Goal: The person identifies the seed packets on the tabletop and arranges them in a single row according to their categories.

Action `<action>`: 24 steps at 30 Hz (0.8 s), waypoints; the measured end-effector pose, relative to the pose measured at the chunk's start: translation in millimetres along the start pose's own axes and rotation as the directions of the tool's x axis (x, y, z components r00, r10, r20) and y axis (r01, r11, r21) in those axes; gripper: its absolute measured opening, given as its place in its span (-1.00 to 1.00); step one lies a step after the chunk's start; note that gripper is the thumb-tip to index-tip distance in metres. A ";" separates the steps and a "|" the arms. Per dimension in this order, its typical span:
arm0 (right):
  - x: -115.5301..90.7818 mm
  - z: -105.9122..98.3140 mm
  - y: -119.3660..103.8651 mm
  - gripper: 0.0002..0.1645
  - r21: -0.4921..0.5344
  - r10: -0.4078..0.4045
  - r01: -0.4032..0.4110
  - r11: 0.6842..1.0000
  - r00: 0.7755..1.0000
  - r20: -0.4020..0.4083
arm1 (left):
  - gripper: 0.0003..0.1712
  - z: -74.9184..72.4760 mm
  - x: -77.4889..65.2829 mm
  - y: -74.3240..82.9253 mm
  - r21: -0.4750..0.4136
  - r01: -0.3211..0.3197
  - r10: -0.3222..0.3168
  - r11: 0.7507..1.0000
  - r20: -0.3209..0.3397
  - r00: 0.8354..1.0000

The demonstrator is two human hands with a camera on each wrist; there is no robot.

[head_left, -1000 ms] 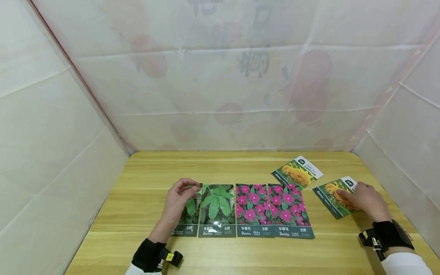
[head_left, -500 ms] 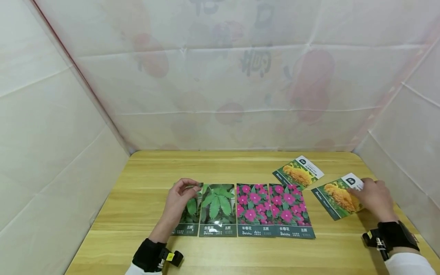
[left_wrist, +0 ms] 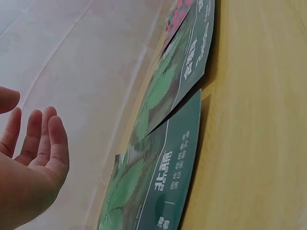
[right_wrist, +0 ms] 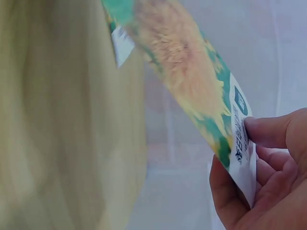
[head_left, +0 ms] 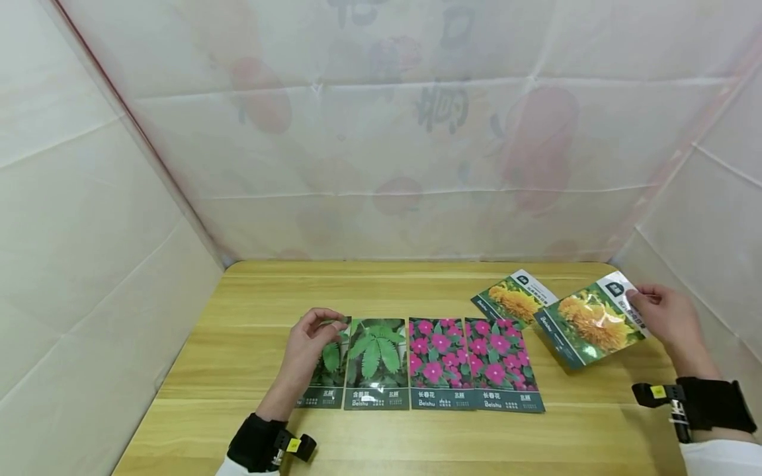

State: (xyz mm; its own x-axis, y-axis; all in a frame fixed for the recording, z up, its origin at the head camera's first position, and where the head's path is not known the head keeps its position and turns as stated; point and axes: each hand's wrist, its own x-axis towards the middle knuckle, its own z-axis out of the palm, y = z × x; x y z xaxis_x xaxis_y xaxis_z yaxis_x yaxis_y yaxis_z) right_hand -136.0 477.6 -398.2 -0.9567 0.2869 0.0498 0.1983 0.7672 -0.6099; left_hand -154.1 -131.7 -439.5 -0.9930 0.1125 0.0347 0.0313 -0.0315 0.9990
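My right hand [head_left: 673, 324] pinches the white end of a seed packet with a yellow flower [head_left: 595, 320], thumb on its face. That packet is tilted and raised off the table, as the right wrist view also shows at the thumb [right_wrist: 268, 132]. A second yellow-flower packet [head_left: 513, 301] lies flat behind it, partly overlapped. My left hand [head_left: 309, 344] hovers over the leftmost green-leaf packet [head_left: 327, 380], hiding part of it. In the left wrist view its fingers [left_wrist: 43, 139] are loosely bent, holding nothing, apart from the packets.
A second green-leaf packet [head_left: 377, 363] and two pink-flower packets [head_left: 439, 357] continue the row; the rightmost pink-flower packet [head_left: 500, 360] slightly overlaps its neighbour. All lie on a wooden table [head_left: 417, 443] enclosed by pale cloth walls [head_left: 357, 152].
My right hand has lifted the near yellow-flower packet off the table, shifting its grip to the white end. Its corner now overlaps the other yellow-flower packet. My left hand has stayed put.
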 end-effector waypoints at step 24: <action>-13.9 81.9 -146.7 -0.34 0.261 -0.229 0.224 0.939 0.973 -0.012 | -0.64 23.2 17.3 -49.7 -0.084 -0.180 0.194 0.980 0.199 0.961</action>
State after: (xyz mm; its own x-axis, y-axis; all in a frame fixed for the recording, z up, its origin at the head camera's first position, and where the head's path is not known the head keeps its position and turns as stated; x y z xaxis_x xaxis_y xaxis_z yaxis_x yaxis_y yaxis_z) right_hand -169.3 314.1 -374.1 -0.9741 0.1106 0.1972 -0.0834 0.6350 -0.7680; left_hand -170.2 -105.1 -487.9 -0.9253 0.2998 0.2323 0.2001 -0.1344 0.9705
